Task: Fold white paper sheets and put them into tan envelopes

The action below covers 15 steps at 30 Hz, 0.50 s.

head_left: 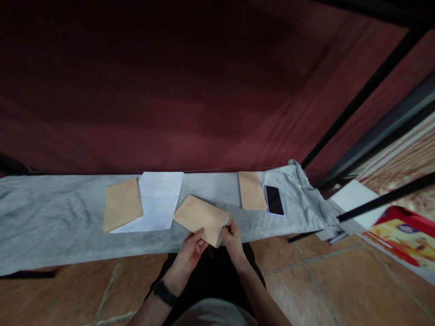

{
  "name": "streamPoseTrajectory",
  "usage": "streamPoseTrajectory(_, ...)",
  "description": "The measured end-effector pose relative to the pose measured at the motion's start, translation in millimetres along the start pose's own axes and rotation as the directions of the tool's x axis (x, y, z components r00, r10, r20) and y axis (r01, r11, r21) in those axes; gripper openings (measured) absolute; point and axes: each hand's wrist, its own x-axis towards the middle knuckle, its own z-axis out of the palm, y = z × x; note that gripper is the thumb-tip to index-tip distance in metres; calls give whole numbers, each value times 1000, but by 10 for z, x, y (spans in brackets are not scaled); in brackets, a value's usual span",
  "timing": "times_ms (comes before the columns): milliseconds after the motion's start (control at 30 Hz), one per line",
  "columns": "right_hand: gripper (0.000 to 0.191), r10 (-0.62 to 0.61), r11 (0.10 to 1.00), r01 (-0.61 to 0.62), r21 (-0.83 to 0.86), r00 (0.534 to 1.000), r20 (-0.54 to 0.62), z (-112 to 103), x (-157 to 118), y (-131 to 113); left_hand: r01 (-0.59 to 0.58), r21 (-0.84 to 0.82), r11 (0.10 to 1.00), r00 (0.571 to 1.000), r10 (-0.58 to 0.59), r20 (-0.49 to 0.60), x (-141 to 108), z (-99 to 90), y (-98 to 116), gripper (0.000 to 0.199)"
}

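A brown envelope (200, 217) is held over the near edge of a narrow table covered in grey cloth (54, 217). My left hand (192, 249) pinches its near edge. Gripping the envelope's open right end is my right hand (233, 235), where a bit of white paper shows. To the left, another brown envelope (121, 203) lies partly on a white sheet (159, 197). A third brown envelope (251, 190) lies to the right, beside a black phone (273, 200).
A dark red curtain (170, 90) hangs behind the table. Black metal bars (360, 99) slant on the right. White paper (353, 199) and a red and yellow printed box (404, 235) sit lower right. Brown tiled floor (322, 285) is below.
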Motion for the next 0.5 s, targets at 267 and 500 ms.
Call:
streamPoseTrajectory(267,34,33,994,-37,98,998,45,6,-22,2,-26,6,1000,1000,26,-11,92,-113,0,20)
streamPoseTrajectory(500,30,99,972,-97,215,995,5,31,-44,6,-47,35,998,999,47,5,65,-49,-10,31)
